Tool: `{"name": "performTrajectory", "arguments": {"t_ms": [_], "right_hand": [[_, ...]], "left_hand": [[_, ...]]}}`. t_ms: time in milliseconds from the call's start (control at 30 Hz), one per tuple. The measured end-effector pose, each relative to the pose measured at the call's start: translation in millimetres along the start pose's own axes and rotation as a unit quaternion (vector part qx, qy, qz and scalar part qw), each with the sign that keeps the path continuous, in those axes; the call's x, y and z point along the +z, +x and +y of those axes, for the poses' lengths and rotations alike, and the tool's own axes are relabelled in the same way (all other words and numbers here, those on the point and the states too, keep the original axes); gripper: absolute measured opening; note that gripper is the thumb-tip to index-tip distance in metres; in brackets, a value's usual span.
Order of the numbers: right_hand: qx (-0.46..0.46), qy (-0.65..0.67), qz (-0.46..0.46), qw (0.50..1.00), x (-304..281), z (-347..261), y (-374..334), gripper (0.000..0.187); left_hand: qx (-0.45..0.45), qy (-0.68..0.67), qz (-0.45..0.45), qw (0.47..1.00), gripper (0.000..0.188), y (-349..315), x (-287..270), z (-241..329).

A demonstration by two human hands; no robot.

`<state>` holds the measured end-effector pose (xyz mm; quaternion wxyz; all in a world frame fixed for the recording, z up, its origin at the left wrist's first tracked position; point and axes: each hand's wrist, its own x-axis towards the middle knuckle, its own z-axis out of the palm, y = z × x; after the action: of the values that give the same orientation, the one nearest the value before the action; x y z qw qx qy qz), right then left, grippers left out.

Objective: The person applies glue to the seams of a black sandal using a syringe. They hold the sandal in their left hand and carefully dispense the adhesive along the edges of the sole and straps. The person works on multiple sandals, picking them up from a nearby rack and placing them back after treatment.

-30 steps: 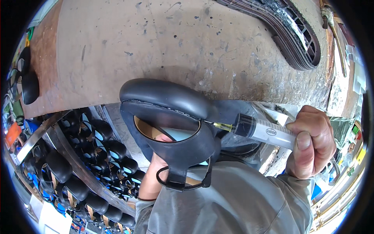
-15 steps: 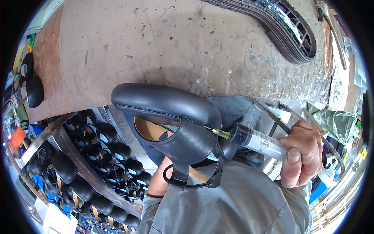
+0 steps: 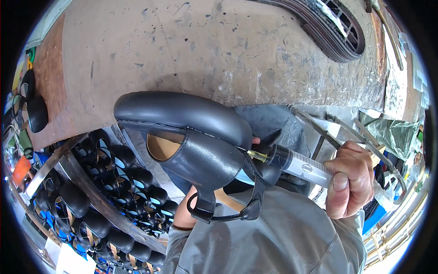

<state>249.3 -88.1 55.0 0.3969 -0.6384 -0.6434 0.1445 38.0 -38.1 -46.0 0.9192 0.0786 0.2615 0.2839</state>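
Note:
A black platform sandal [image 3: 205,157] is held on its side in front of my body, its thick sole turned toward the table. My left hand [image 3: 256,140] grips it from behind; only a fingertip shows past the sole, and the forearm comes up beneath the straps. In my right hand [image 3: 349,182], closed round its barrel end, is a clear syringe [image 3: 305,166] with a dark front part and a yellow needle hub. The needle's tip touches the seam between upper and sole, near the sandal's side opening.
A worn brown table [image 3: 159,50] spans the far side. On it lie a dark strip-wrapped ring [image 3: 335,45] at far right and black sandals [image 3: 36,112] at left. A rack [image 3: 98,192] of several black sandals stands at lower left. Metal bars [image 3: 315,125] stand at right.
The sandal has shifted a little left and turned slightly, covering more of its toe opening. The syringe has moved slightly left with it, its needle still at the seam.

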Motion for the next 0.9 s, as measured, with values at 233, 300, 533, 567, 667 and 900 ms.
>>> {"name": "performTrajectory", "arguments": {"t_ms": [233,300,533,567,667,900], "right_hand": [[0.003,0.006,0.037,0.999,4.5,-0.7,-10.3,0.015],[0.010,0.027,0.031,0.999,3.6,-0.6,-13.2,0.015],[-0.026,0.016,0.053,0.998,7.6,1.6,-21.1,0.014],[-0.028,0.023,0.035,0.999,6.1,3.3,-22.9,0.014],[-0.032,0.026,0.003,0.999,-0.6,2.1,-18.4,0.014],[-0.078,-0.022,0.001,0.997,5.1,0.4,-23.4,0.015]], "left_hand": [[-0.014,0.020,0.011,1.000,0.045,-3.3,0.6,-1.7],[-0.018,0.016,0.046,0.999,0.043,-3.7,10.3,0.4],[0.033,0.008,0.043,0.999,0.052,-1.0,10.0,-10.0],[0.037,-0.001,0.035,0.999,0.055,-0.3,8.1,-11.9],[0.048,-0.038,0.001,0.998,0.064,1.9,6.3,-11.0],[0.065,-0.033,0.011,0.997,0.077,2.8,10.0,-13.0]]}}
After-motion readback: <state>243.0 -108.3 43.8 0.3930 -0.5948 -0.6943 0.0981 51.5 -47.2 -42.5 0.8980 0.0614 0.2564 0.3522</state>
